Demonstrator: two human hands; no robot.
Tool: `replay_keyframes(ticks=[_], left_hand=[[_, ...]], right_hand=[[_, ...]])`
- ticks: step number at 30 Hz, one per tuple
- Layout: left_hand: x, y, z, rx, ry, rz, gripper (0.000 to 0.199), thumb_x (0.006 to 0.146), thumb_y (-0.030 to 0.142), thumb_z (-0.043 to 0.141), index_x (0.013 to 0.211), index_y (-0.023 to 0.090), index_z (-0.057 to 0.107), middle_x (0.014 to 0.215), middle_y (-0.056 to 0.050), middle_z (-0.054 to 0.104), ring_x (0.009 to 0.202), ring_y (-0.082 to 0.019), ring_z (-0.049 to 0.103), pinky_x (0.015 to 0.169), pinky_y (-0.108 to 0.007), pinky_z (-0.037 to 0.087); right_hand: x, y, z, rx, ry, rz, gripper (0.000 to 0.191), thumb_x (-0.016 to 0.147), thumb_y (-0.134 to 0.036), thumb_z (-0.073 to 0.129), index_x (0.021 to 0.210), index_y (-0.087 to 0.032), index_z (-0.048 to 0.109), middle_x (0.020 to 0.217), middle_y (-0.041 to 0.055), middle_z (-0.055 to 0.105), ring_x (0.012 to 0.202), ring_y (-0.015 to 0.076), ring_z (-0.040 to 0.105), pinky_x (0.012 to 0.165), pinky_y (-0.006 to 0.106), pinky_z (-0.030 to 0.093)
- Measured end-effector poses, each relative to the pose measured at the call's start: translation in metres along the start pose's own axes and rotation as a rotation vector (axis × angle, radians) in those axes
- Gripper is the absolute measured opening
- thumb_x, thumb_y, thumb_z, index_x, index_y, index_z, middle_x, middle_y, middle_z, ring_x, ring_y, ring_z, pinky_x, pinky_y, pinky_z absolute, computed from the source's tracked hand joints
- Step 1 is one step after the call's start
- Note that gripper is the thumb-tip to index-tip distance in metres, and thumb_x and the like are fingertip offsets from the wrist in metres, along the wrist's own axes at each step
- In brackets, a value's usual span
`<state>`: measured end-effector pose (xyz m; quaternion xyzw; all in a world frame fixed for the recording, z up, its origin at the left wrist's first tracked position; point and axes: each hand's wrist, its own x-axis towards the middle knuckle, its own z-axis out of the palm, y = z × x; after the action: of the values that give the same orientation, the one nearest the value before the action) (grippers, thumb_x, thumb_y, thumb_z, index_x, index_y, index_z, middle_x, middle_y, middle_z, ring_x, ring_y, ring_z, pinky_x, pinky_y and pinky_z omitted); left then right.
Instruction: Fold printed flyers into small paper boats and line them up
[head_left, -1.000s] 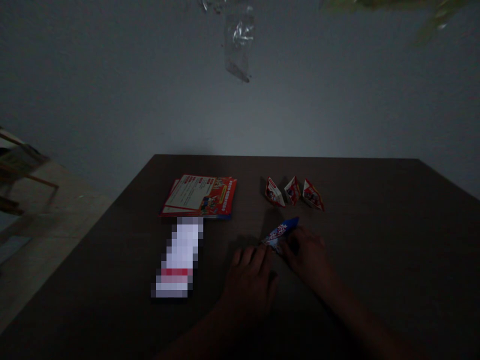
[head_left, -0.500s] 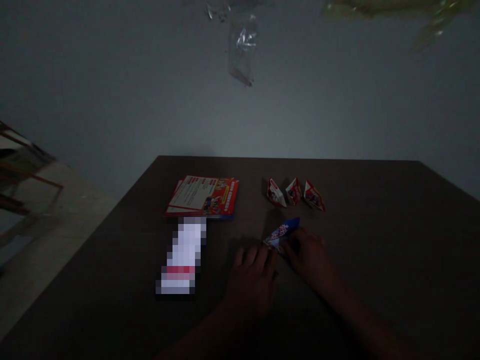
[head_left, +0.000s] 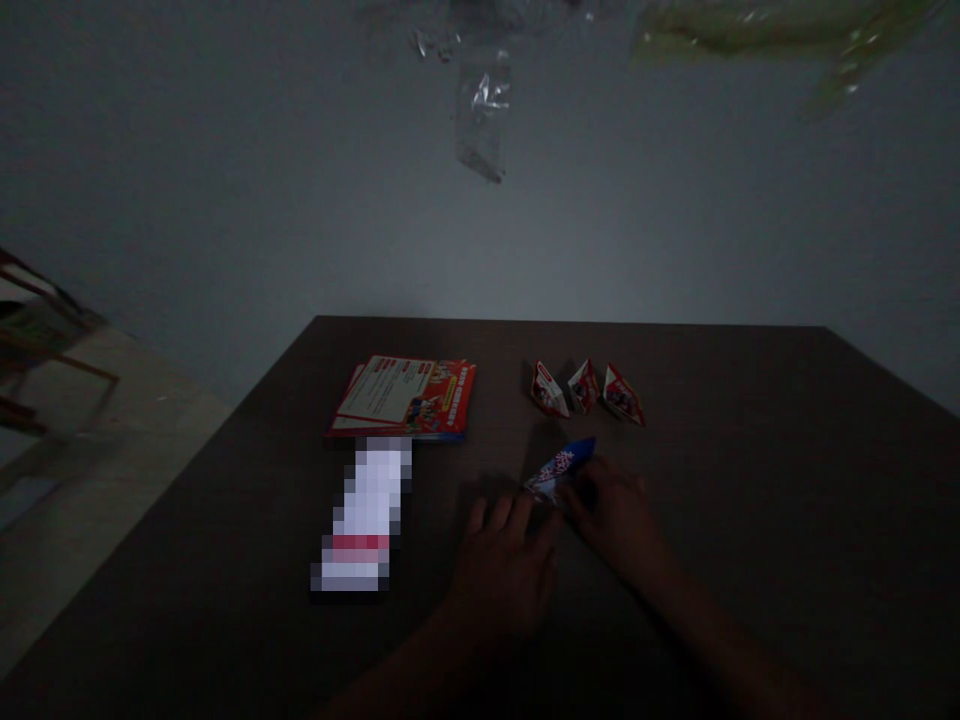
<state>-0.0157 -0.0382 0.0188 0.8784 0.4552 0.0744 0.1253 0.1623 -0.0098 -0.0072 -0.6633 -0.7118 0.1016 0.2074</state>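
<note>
A small folded paper, dark blue with a pale patterned part, stands on the dark table between my hands. My right hand pinches its right, lower side between thumb and fingers. At its near left corner my left hand is closed with bent fingers, thumb and index finger at the paper's edge. The exact grip there is dim and partly hidden. Beyond the hands stand three folded red-and-white paper pieces in a row.
A stack of printed red and white leaflets lies at the back left of the table. Nearer me is a bright, pixelated oblong thing. Behind the table rises a wall with clear plastic hanging on it.
The view has shifted slightly. Both hands stay at the blue folded paper, with only a small movement of the left hand's thumb and index finger. The other things lie as before.
</note>
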Motion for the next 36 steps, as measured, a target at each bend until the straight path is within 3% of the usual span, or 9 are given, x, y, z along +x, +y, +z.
replay_keyframes(ticks=[4,10,36], left_hand=[[-0.0004,0.0001,0.0005,-0.037,0.042,-0.017,0.042,0.091,0.031,0.039,0.131,0.019,0.043,0.132,-0.01,0.05,0.116,-0.026,0.043,0.099,-0.05,0.027],[0.0,-0.0001,0.0034,-0.035,0.049,-0.029,0.043,0.09,0.032,0.041,0.131,0.018,0.043,0.131,-0.009,0.051,0.116,-0.026,0.043,0.1,-0.049,0.027],[0.001,-0.0011,-0.0025,-0.048,0.028,-0.04,0.043,0.089,0.034,0.043,0.13,0.019,0.046,0.13,-0.009,0.051,0.114,-0.027,0.043,0.097,-0.046,0.03]], right_hand=[[-0.0006,-0.0024,-0.0012,-0.008,0.015,-0.017,0.021,0.083,-0.038,0.054,0.074,-0.019,0.057,0.076,0.0046,0.061,0.075,0.0218,0.058,0.069,0.034,0.035],[-0.0016,-0.0039,-0.0011,-0.026,0.025,0.002,0.028,0.079,-0.045,0.059,0.071,-0.019,0.056,0.074,0.0037,0.06,0.072,0.0222,0.058,0.068,0.035,0.036],[-0.0013,-0.0003,-0.0051,0.007,-0.02,-0.041,0.024,0.077,-0.042,0.062,0.073,-0.019,0.055,0.077,0.0037,0.06,0.075,0.0217,0.058,0.07,0.035,0.038]])
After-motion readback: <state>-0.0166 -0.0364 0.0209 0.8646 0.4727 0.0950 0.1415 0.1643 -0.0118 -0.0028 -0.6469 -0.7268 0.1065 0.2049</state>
